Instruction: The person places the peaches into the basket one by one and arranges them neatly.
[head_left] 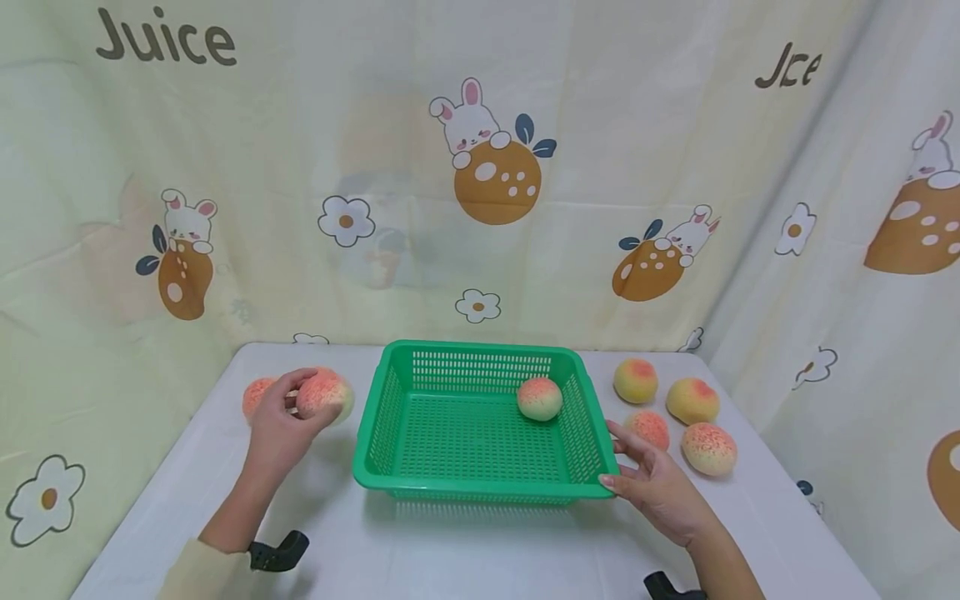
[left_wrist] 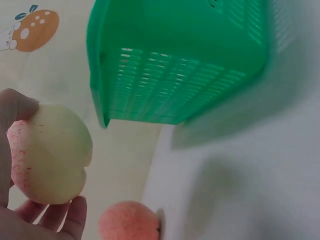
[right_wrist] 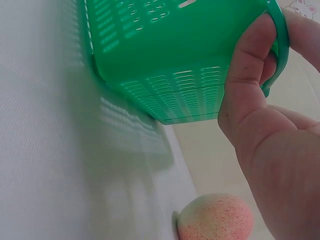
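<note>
My left hand (head_left: pixel 288 417) grips a pink-and-cream peach (head_left: pixel 327 395), held above the table to the left of the green plastic basket (head_left: pixel 480 482). In the left wrist view the thumb and fingers curl round that peach (left_wrist: pixel 55 155) from opposite sides. Behind the hand another peach (head_left: pixel 257 398) lies on the table, partly hidden. My right hand (head_left: pixel 663 487) pinches the basket's right rim near its front corner; the right wrist view shows fingers hooked about the rim (right_wrist: pixel 281 45). Inside the basket, toward the right, sits one peach (head_left: pixel 539 398).
Right of the basket lie several more peaches, among them a yellow one (head_left: pixel 636 381), a second yellow one (head_left: pixel 693 401) and a speckled one (head_left: pixel 708 449). A pink peach (head_left: pixel 648 429) is close behind the right hand. A printed curtain (head_left: pixel 390 167) hangs behind the white table (head_left: pixel 450 558).
</note>
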